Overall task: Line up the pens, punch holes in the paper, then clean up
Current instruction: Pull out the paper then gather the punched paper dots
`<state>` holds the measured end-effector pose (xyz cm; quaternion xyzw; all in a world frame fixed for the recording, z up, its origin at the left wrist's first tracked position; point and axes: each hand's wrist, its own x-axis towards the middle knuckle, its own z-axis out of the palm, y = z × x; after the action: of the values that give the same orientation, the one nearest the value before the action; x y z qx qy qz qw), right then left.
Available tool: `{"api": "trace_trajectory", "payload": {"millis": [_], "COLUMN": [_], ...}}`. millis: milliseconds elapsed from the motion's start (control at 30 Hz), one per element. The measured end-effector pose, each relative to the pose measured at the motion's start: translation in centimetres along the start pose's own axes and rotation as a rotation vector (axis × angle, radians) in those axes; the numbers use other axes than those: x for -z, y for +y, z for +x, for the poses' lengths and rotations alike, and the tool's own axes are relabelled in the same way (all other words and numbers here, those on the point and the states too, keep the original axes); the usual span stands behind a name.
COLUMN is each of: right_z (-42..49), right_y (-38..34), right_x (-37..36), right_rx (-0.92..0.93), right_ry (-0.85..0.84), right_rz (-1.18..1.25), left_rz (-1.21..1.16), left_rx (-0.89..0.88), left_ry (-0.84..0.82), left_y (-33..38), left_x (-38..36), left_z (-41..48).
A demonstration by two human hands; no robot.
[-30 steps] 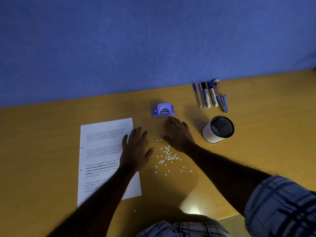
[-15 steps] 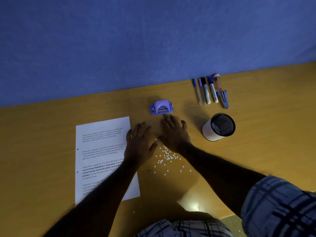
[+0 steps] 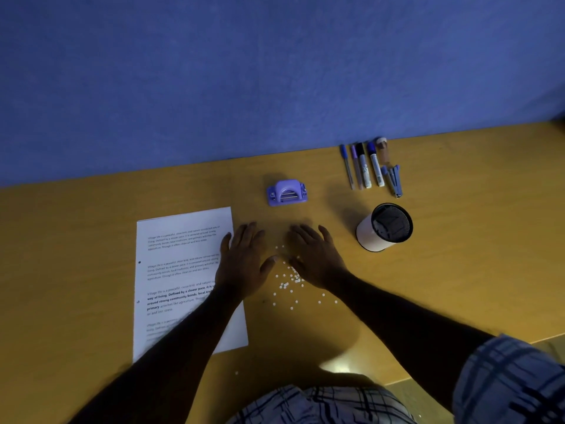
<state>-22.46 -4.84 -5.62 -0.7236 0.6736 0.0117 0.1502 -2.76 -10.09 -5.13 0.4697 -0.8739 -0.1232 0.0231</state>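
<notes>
Left hand point(image 3: 244, 261), right hand point(image 3: 315, 260): fingers spread flat, empty, flanking scattered small white paper punch dots point(image 3: 287, 284), seemingly to gather them.

You are looking at an office or study workspace: a yellow-brown table point(image 3: 91, 301) set against a plain blue wall point(image 3: 244, 71). The evidence is the stationery laid out on it, namely a printed sheet of paper point(image 3: 180, 249), a purple hole punch point(image 3: 286, 192), a row of pens point(image 3: 362, 166) and markers with a small stapler point(image 3: 394, 180) beside them, and a mesh-lined pen holder point(image 3: 383, 226). White paper dots point(image 3: 287, 284) from punching lie scattered on the table near the sheet, which also fits desk work.
</notes>
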Motion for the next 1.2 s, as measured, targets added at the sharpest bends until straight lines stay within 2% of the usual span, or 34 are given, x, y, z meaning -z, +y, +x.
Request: {"api": "trace_trajectory", "payload": {"millis": [67, 133, 233, 300, 433, 567, 667, 767, 900, 1033, 1200], "right_z": [-1.2, -2.2, -2.9, -2.9, -2.6, -2.8, -4.4, -7.0, -10.2, -13.0, -14.0], "right_y": [-0.2, -0.3, -0.6, -0.9, -1.1, -0.3, -0.2, -1.6, -5.5, -8.8, -11.2], "right_x": [-0.1, -0.1, 0.3, 0.6, 1.2, 1.6, 1.1, -0.6, -4.1, -7.3, -9.6], "right_rx": [-0.001, -0.041, -0.181, -0.242, -0.277, -0.261, -0.113, 0.193, 0.477, 0.651, 0.684], "right_ry": [-0.011, 0.049, 0.319, 0.433, 0.403, 0.335, 0.287, 0.295, 0.11, 0.047, 0.006], "right_rz": [0.061, 0.204, 0.409, 0.478, 0.591, 0.532, 0.365, 0.224, 0.133, 0.045, -0.075], "left_rz": [0.015, 0.01, -0.018, -0.019, -0.015, -0.011, -0.038, -0.033, -0.067, -0.056, -0.059], "left_rx": [-0.018, -0.028, -0.028, -0.03, -0.04, -0.038, -0.016, -0.019, 0.002, 0.013, 0.0], "left_ry": [-0.019, -0.02, -0.015, -0.025, -0.055, -0.066, -0.04, -0.003, 0.038, 0.033, 0.035], "left_y": [-0.1, -0.1, 0.0, 0.0, 0.3, 0.3, 0.0, -0.6, -1.7, -2.5, -2.5], "left_x": [0.0, -0.1, -0.1, -0.2, -0.3, -0.4, -0.4, -0.1, 0.0, -0.2, -0.4], "left_z": [-0.6, -1.2, -2.0, -2.4, -2.9, -3.4, -4.2, -5.2, -7.1, -8.7, -9.6]}}
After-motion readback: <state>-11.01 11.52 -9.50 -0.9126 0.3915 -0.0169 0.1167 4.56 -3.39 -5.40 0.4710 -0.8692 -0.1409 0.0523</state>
